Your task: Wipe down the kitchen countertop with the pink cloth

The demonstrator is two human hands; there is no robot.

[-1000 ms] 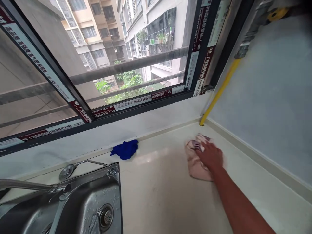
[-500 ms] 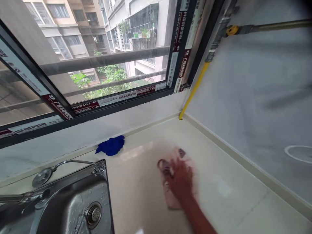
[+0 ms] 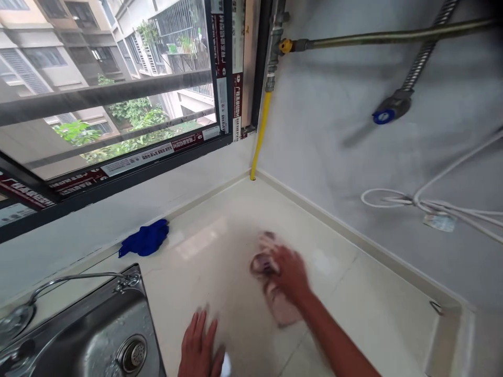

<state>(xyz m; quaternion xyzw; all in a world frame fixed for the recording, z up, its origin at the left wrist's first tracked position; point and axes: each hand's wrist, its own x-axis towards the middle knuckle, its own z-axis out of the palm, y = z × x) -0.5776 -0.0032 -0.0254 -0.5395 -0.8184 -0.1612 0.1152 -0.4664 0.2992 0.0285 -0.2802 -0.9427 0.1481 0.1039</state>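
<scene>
My right hand (image 3: 288,272) presses on a pink patterned cloth (image 3: 283,309) lying bunched on the pale countertop (image 3: 208,285). Motion smears the fingers and the cloth's upper end, which shows a darker brown and purple pattern. Near the bottom edge my left hand (image 3: 198,343) rests with its fingers stretched out, holding nothing. Beside its thumb a small white thing (image 3: 226,365) shows in part; I cannot make out what it is.
A steel sink (image 3: 94,335) with a tap (image 3: 74,277) is at the left. A blue cloth (image 3: 144,239) lies by the window wall. A yellow pipe (image 3: 261,136) enters the counter's corner. White cable (image 3: 416,200) and a blue-capped valve (image 3: 387,112) hang at the right wall.
The view has swung right, bringing the cable and valve into sight. My left hand has come into view at the bottom. My right hand and the pink cloth have shifted over the counter.
</scene>
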